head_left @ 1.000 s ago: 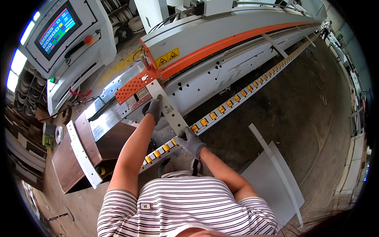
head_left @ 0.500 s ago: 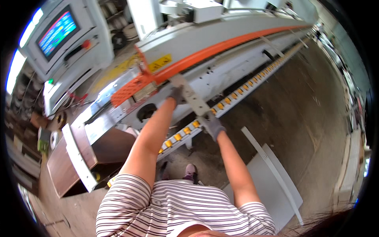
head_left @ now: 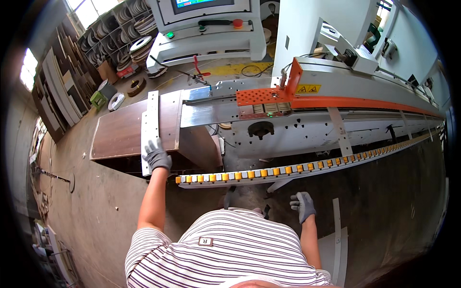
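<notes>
Two pale narrow strips (head_left: 152,115) lie partly overlapped across the top of a brown wooden cabinet (head_left: 117,129) on the left. My left hand (head_left: 157,157), in a grey glove, rests on their near end with its fingers spread. Low on the right, my gloved right hand (head_left: 303,206) hangs free with loosely bent fingers and holds nothing. A pale panel strip with holes (head_left: 341,134) reaches out from under the orange edge of a long machine (head_left: 365,81). Its near end lies on the rail of yellow rollers (head_left: 264,173).
A control console (head_left: 206,41) with a red button stands at the back. Behind the cabinet are shelved rolls of edging (head_left: 129,21) and leaning boards (head_left: 60,81). At lower right, a long pale strip (head_left: 337,235) lies over a grey panel (head_left: 327,252).
Both hands have let go of the holed panel strip at the machine. My left hand has moved left onto the strips on the cabinet; my right has drawn back. The view has turned left.
</notes>
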Tool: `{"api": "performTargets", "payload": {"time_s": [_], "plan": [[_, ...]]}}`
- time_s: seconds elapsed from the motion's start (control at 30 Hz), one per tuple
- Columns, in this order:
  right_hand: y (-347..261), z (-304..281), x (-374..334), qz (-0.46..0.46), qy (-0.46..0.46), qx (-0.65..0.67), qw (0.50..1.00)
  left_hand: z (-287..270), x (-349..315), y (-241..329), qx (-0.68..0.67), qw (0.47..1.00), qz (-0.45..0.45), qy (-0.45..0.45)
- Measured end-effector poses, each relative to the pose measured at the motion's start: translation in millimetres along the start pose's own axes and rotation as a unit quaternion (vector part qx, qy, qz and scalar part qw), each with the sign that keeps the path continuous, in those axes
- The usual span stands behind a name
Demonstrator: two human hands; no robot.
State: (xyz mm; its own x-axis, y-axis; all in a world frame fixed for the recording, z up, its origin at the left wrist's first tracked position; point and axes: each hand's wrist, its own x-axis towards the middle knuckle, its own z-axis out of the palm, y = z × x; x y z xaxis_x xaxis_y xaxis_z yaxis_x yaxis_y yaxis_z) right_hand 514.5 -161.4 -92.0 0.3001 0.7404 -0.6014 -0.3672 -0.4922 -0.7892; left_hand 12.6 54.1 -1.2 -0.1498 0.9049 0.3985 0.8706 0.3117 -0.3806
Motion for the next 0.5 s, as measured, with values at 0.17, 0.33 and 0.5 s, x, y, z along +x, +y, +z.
{"api": "performTargets", "payload": {"time_s": [0.17, 0.33, 0.5], "plan": [[-37.6, 80.7, 13.6, -0.017, -0.153, -0.048, 0.987, 0.6, 8.3, -37.3, -0.218, 0.937, -0.093, -0.258], [-37.6, 171.0, 2.1, 0.039, -0.278, -0.108, 0.954, -19.3, -34.5, 9.9, -0.756, 0.590, -0.130, -0.251], [-3.9, 226.9, -0.2, 0.046, -0.431, -0.075, 0.898, -72.7, -104.0, 72.2, -0.783, 0.406, -0.130, -0.452]]}}
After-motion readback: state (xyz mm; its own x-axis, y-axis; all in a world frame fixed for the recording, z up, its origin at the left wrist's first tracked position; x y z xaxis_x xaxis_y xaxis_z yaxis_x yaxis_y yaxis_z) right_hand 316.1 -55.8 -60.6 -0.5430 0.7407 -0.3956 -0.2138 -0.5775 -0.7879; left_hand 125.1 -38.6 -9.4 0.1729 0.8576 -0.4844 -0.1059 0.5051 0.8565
